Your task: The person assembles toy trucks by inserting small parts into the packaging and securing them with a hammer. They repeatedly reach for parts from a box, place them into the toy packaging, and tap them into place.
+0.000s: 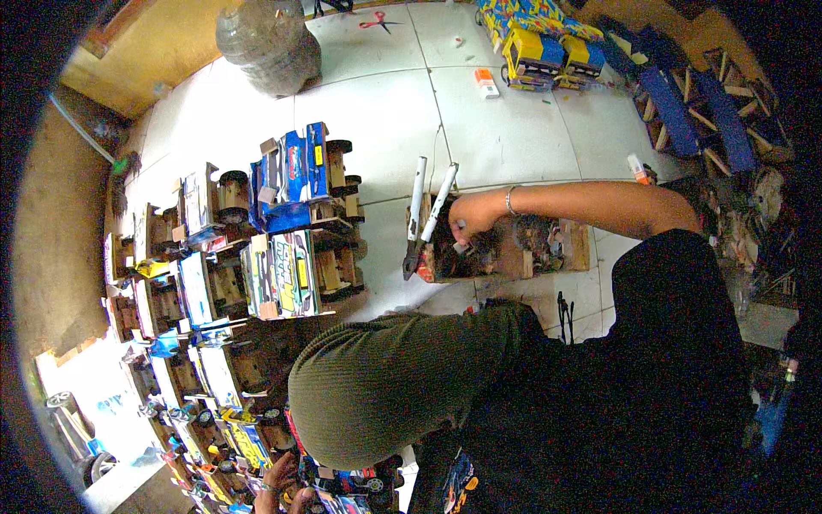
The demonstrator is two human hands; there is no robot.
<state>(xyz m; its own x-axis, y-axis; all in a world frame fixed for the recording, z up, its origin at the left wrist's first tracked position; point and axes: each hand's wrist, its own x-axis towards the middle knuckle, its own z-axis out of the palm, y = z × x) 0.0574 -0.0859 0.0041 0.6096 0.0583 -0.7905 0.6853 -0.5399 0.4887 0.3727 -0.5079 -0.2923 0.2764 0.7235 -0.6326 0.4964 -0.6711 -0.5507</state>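
My right hand (pixel 473 216), with a bracelet at the wrist, reaches into a wooden box (pixel 526 265) full of small dark scraps. Its fingers are curled closed around something small that I cannot make out. A cutter-like tool with two long white handles (pixel 438 204) leans at the box's left end, jaws down. At the lower left, my left hand (pixel 276 481) shows only in part, fingers apart, beside the toy trucks. A white and green toy truck (pixel 287 276) and a blue toy truck (pixel 295 171) stand left of the box.
Rows of toy trucks (pixel 205 287) cover the left side. A big clear plastic bottle (pixel 267 47), red scissors (pixel 377 21) and a small orange-white box (pixel 486 83) are on the tiles behind. Yellow-blue trucks (pixel 535 56) stand back right. Olive ribbed cloth (pixel 385 390) blocks the lower middle.
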